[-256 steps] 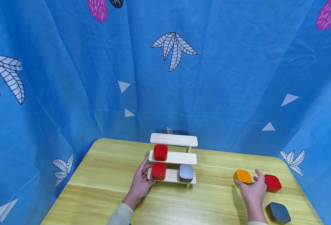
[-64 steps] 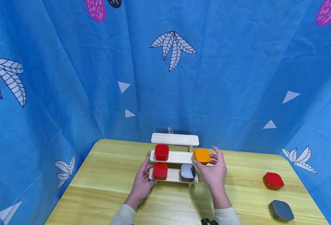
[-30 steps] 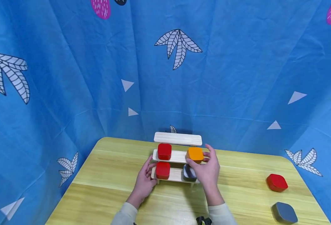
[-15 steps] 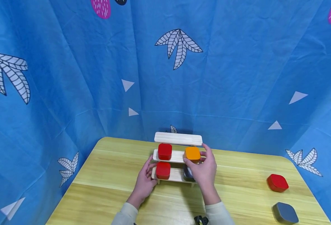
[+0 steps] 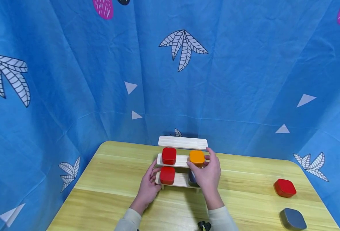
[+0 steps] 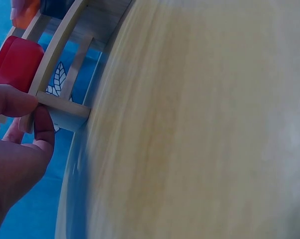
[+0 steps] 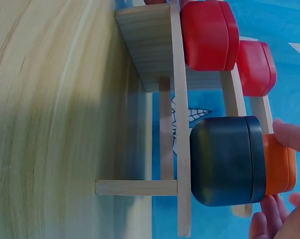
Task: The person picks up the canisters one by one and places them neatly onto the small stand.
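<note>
A three-tier wooden rack stands near the back of the table. My left hand holds the left end of its bottom shelf; the left wrist view has thumb and finger pinching the board's end. At the right end of the middle shelf, my right hand grips an orange tin between thumb and fingers. A red tin sits on that shelf's left end. Below are another red tin and a dark grey tin, the latter partly hidden by my right hand in the head view.
On the table's right side lie a loose red tin and a dark grey tin. A blue patterned curtain hangs behind and beside the wooden table. Near my right sleeve shows a small black object.
My right hand has brought the orange tin from the table's right side onto the middle shelf, then shifted it slightly left. My left hand has stayed at the rack.
</note>
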Demonstrator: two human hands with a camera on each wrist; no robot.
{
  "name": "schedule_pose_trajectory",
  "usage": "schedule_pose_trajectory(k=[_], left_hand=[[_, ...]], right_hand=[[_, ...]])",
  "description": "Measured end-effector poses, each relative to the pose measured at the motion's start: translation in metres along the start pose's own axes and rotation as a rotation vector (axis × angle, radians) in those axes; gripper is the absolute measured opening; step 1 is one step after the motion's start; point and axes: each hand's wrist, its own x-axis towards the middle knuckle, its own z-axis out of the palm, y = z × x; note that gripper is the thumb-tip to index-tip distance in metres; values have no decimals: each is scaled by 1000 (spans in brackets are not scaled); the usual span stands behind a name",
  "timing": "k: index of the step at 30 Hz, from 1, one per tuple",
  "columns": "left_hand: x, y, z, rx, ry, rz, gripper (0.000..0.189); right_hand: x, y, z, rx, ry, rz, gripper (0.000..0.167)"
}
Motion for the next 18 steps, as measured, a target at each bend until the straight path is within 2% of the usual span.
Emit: schedule_pose_trajectory(k=[10,18], left_hand=[[0,2,1,-4,12,-20,101],[0,1,2,4,15,-22,101]], right_hand=[[-1,1,0,-48,-2,-54,91],[-4,5,-4,-60,-19,-42,95]])
